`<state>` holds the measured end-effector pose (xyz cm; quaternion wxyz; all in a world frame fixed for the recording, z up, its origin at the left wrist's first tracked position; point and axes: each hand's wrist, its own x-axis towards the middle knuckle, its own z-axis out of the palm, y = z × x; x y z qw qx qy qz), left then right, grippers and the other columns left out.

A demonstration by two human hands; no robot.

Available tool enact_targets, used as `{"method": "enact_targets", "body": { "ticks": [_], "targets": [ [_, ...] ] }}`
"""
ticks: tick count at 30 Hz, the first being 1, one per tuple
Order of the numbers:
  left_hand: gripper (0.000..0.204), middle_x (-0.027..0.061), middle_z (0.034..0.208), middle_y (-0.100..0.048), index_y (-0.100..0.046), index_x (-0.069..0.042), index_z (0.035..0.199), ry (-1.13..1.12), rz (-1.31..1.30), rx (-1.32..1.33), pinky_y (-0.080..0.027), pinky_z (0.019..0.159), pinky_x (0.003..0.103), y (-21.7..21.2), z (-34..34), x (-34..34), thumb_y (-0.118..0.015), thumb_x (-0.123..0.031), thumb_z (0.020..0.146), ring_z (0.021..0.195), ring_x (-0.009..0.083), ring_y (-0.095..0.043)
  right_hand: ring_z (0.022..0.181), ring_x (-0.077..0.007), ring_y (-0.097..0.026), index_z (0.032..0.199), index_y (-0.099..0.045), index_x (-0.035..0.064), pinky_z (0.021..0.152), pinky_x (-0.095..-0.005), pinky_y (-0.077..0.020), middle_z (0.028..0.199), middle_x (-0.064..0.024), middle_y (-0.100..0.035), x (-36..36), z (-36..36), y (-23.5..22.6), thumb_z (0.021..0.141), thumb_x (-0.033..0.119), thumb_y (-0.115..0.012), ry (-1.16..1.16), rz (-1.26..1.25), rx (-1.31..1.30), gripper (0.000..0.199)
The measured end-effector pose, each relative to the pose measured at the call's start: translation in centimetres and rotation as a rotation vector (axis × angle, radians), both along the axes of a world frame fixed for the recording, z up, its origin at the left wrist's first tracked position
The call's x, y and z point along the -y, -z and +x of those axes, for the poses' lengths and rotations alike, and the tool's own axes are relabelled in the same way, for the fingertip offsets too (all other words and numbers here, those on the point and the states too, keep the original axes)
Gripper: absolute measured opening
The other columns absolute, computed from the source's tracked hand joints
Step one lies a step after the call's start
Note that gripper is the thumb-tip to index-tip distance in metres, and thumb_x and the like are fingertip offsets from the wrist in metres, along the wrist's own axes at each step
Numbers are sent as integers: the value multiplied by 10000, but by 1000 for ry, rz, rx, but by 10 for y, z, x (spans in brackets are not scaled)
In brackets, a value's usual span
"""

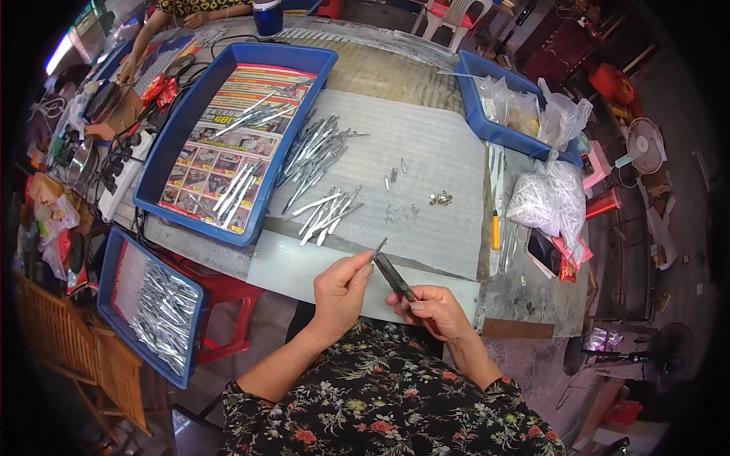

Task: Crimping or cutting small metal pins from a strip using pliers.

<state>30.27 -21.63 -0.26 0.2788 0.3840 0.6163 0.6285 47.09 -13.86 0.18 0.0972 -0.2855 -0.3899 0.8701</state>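
My left hand (338,292) pinches a thin metal piece (379,247) whose tip points up and away from me. In my right hand (439,310) is a dark hand tool (393,276) that looks like pliers. Its far end meets the metal piece at my left fingertips, and I cannot make out whether it grips it. Both hands are over the near edge of the table, above a pale board (289,262). Beyond my left hand lies a loose group of slim silver metal strips (328,213), with a larger heap (315,152) behind it.
Small metal parts (440,198) and tiny clear bits (399,213) lie on the white foam sheet (449,144). A blue tray (243,237) with strips stands left, another blue tray (199,319) lower left. A yellow-handled cutter (496,230) and plastic bags (544,194) are right. Another person's arm (141,45) shows far left.
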Motion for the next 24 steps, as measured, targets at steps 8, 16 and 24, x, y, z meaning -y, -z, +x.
{"method": "enact_targets", "body": {
  "ticks": [8,16,24],
  "targets": [
    [182,69,718,-564,-558,25,943,-17,-55,112,-392,530,204,2,1,-1,-533,-20,769,591,75,-474,813,-152,-492,804,-536,-41,705,-234,-387,952,-118,-509,5,-4,-5,678,67,-597,53,807,143,177],
    [189,89,716,-566,-553,30,946,-11,-33,24,-402,536,215,1,-1,-1,-537,-20,764,589,98,-492,804,-207,-516,788,-535,-34,689,-268,-408,949,-143,-513,3,-4,-4,672,71,-603,32,995,151,171],
    [183,87,697,-561,-549,27,947,-42,75,-207,-407,543,219,-5,2,0,-529,-21,772,592,108,-504,727,-59,-463,795,-534,-46,622,-182,-371,939,-54,-499,-2,1,2,696,29,-561,-34,-53,-53,128]
  ]
}}
